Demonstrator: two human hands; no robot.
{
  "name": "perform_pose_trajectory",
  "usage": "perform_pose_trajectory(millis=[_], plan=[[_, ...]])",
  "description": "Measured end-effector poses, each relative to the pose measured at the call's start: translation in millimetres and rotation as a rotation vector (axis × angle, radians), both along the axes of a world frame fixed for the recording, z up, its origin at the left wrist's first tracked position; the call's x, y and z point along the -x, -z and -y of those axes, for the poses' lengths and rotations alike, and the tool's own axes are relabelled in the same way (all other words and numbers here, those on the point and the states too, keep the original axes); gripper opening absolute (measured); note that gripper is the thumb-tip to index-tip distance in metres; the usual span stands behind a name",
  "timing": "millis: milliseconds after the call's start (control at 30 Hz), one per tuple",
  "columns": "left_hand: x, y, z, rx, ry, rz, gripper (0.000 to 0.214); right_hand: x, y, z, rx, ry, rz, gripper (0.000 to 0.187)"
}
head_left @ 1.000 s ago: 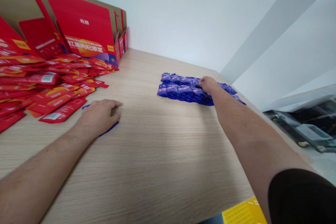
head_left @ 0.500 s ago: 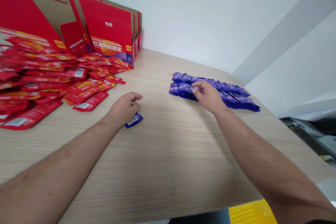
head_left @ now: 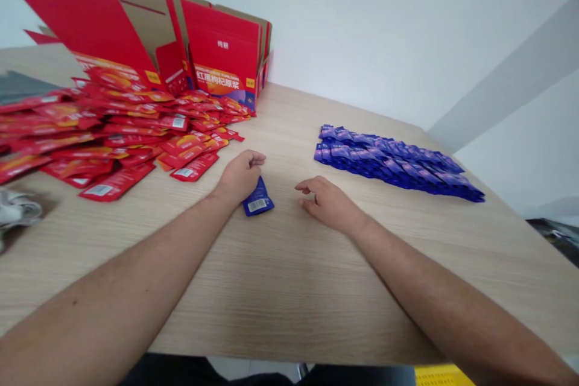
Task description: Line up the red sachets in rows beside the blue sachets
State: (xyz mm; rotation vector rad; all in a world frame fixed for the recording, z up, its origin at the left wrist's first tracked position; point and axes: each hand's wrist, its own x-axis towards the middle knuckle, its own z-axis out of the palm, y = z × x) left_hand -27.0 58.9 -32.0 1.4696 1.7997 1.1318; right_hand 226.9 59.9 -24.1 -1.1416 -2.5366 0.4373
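Observation:
My left hand [head_left: 244, 176] is closed, its bent fingers over the upper end of a blue sachet [head_left: 257, 205]. The sachet's barcode end sticks out below the hand, and the gripped part is hidden. My right hand [head_left: 332, 204] hovers over the table to the right of that sachet, thumb and fingers apart, with nothing visible in it. Beyond it, two long overlapping rows of blue-purple sachets [head_left: 398, 166] run off to the right.
At the left lies a heap of red pouches [head_left: 136, 132]. Opened red cartons [head_left: 221, 42] stand behind it against the white wall. A whitish bundle [head_left: 18, 211] is at the left edge. Something yellow [head_left: 443, 376] shows below the table's front edge.
My right hand has left the sachet rows and come back toward my left hand. The view has turned to the left, and more of the blue sachet shows under my left hand.

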Motion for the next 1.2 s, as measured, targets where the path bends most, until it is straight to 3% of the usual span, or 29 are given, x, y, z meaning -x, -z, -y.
perform_pose_trajectory(millis=[200,500,600,700,833,933,1000,1067,1133,1200], plan=[[-1.0,6.1,-2.3,-0.022,-0.020,0.105,0.044,32.9,-4.6,16.9,-0.029,-0.110,0.148,0.046],[-4.7,2.9,2.0,-0.019,0.027,0.176,0.036,67.9,-3.3,34.0,-0.451,-0.374,0.315,0.022],[-3.3,1.9,1.9,-0.038,0.002,0.300,0.027,69.2,-3.3,36.3,-0.503,-0.373,0.306,0.032],[1.6,-0.8,-1.1,-0.174,-0.141,0.457,0.022,63.4,-6.5,30.8,-0.491,-0.267,0.227,0.029],[9.0,-6.9,-4.3,-0.283,-0.287,0.504,0.026,47.8,-14.5,15.0,-0.322,0.070,-0.144,0.014],[5.0,-11.4,-1.6,-0.152,-0.272,0.671,0.025,38.9,-20.3,7.3,0.067,0.363,-0.551,0.010],[-3.1,-14.8,3.6,-0.030,-0.179,0.812,0.018,37.4,-22.5,7.4,0.362,0.495,-0.817,0.010],[-12.8,-18.3,11.2,0.063,-0.033,0.906,0.020,39.0,-22.8,11.8,0.561,0.557,-1.023,0.009],[-21.0,-21.0,19.3,0.100,0.102,0.926,0.022,42.3,-21.0,18.6,0.668,0.568,-1.124,0.010],[-25.6,-22.1,25.4,0.077,0.145,0.908,0.022,45.3,-17.7,25.8,0.739,0.566,-1.135,0.012]])
